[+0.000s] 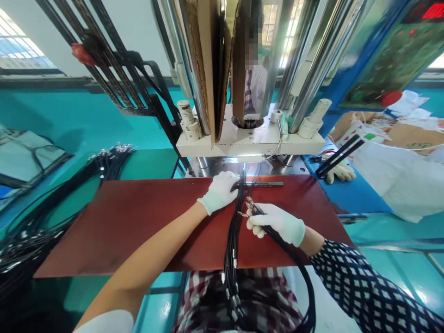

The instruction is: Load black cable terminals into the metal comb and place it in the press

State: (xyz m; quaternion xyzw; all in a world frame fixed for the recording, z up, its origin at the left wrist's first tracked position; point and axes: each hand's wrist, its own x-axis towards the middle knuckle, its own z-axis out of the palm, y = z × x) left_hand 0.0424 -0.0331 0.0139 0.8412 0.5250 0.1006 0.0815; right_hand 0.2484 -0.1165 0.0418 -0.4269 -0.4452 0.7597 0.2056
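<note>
The left hand point(219, 191), gloved in white, rests palm-down on the far edge of the red-brown mat point(138, 222), its fingers closed over the upper end of a bundle of black cables point(233, 240) where these meet a narrow dark bar point(267, 184) lying just in front of the press base point(249, 141). The right hand point(277, 223), also gloved, is closed around a second, thicker cable group point(294, 259), with the bare metal terminals point(249, 203) protruding just beyond the fingers and pointing toward the far left. The first bundle runs from the bar straight back over the near edge of the mat and hangs down toward the person's lap. In judgement, the step in hand is presenting cable ends to the bar fixture under the press. To do this well, keep the left hand pressing the seated cables flat so they do not lift or cross; bring the terminals in low and in line with the bar, not at an angle; keep the two cable groups separate, since they lie touching near the right hand and may tangle. Keep all fingers clear of the underside of the press head. A large supply of similar cables point(52, 208) lies well apart at the left of the table point(364, 194); a spare glove point(342, 172) lies at the far right.
</note>
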